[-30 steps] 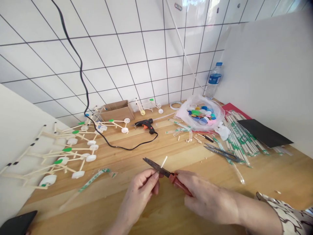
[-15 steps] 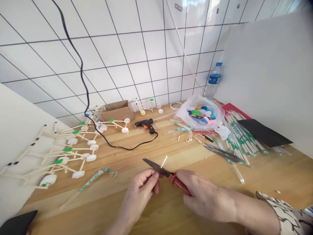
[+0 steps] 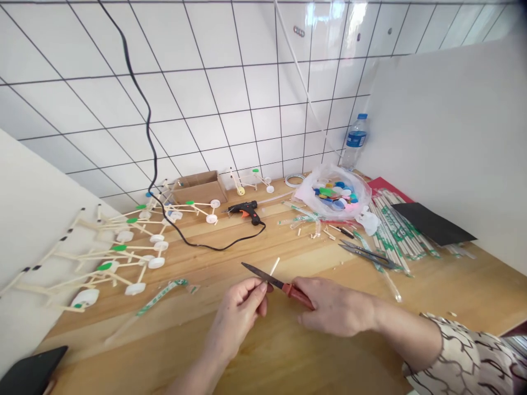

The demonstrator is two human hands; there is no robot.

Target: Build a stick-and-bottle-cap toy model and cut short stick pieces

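Note:
My left hand (image 3: 242, 307) pinches a short pale wooden stick (image 3: 274, 267), whose free end sticks up past the blades. My right hand (image 3: 333, 307) is wrapped round the red handles of a pair of scissors (image 3: 267, 276). The blades point left and cross the stick just above my left fingertips; they look nearly closed. Whether the stick is cut through I cannot tell. On the left stand several models of sticks with white caps for wheels (image 3: 135, 288) and green caps on top.
A black glue gun (image 3: 246, 209) with its cord lies behind my hands, by a cardboard box (image 3: 200, 188). To the right are a plastic bag of coloured caps (image 3: 307, 192), grey scissors (image 3: 368, 254), wrapped chopsticks (image 3: 393, 225), black sheet (image 3: 434, 222) and water bottle (image 3: 354, 141). An empty wrapper (image 3: 160, 296) lies left.
The scissor blades have come closer together on the stick as my right hand closed. The view has shifted slightly, and more of my right sleeve shows.

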